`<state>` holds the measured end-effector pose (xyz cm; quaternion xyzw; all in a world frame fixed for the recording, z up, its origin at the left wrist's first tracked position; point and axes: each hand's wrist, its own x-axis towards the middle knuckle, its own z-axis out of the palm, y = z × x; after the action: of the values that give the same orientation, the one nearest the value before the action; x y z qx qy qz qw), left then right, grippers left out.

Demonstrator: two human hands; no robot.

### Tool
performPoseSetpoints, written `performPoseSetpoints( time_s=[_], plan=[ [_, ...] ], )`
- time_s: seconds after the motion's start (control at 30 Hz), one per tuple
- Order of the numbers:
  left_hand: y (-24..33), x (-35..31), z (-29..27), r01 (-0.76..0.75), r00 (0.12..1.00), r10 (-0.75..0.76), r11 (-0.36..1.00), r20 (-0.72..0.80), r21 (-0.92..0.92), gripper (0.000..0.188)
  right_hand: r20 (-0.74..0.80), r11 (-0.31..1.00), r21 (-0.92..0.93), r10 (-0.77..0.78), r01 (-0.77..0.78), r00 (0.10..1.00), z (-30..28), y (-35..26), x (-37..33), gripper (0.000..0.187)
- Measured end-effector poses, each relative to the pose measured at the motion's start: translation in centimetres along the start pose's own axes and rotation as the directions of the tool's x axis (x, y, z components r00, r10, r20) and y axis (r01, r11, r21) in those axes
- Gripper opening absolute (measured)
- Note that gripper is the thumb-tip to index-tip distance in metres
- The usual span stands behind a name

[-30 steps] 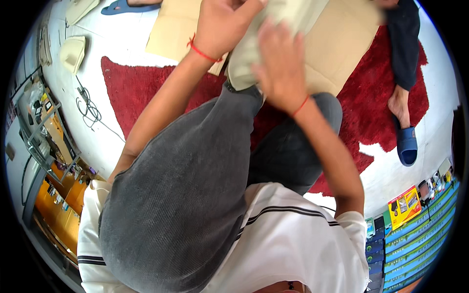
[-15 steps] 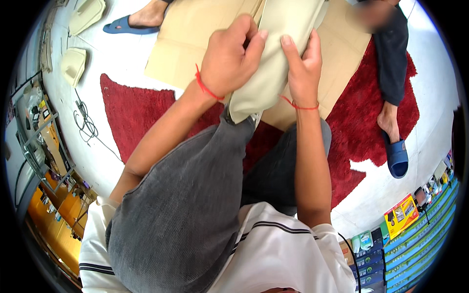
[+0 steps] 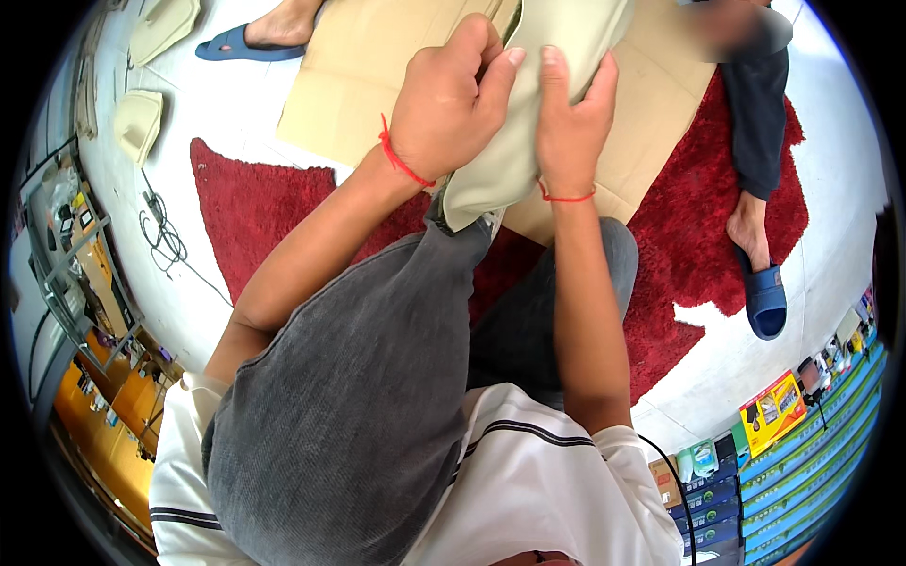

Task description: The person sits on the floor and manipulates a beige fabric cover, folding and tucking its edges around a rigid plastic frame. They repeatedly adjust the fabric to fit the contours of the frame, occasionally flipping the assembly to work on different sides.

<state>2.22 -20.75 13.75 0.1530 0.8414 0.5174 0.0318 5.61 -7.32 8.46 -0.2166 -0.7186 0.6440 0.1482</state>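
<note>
A long beige padded piece with a smooth leather-like cover (image 3: 510,151) rests with its near end against my left knee. What kind of part it is, I cannot tell, and its far end runs out of the picture. My left hand (image 3: 448,99) is closed on the left edge, the thumb and curled forefinger pinching the cover there. On the other side, my right hand (image 3: 572,132) grips the right edge, its thumb lying on the beige surface and the other fingers reaching round the edge, partly hidden.
Flattened cardboard (image 3: 349,85) lies beneath the piece, over a dark red rug (image 3: 264,203). Two beige shaped parts, one a small panel (image 3: 139,127), and a coiled cable (image 3: 162,236) lie at left. Another person's slippered feet, one in a blue slipper (image 3: 765,302), flank the cardboard. Boxes (image 3: 713,500) stand lower right.
My right hand has shifted a little to the left, its thumb now farther up the cover. My left hand keeps its pinch in nearly the same place.
</note>
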Motion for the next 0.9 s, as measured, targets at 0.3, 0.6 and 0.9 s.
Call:
performPoseSetpoints(
  time_s=[0.3, 0.6, 0.9],
  plan=[
    [0.8, -0.3, 0.1, 0.048, 0.997, -0.046, 0.998, 0.054, -0.037, 0.023, -0.007, 0.984, -0.085, -0.156, 0.155, 0.988, -0.8, 0.9, -1.9, 0.074],
    [0.8, 0.0, 0.2, 0.123, 0.990, -0.109, 0.976, 0.084, -0.182, 0.024, 0.081, 0.995, 0.014, -0.102, 0.101, 0.991, -1.3, 1.2, -2.0, 0.088],
    [0.8, 0.1, 0.0, -0.031, 0.997, 0.029, 0.999, 0.068, 0.021, 0.019, 0.021, 0.951, 0.281, 0.125, -0.126, 0.992, -0.9, 0.0, -0.5, 0.064]
  ],
)
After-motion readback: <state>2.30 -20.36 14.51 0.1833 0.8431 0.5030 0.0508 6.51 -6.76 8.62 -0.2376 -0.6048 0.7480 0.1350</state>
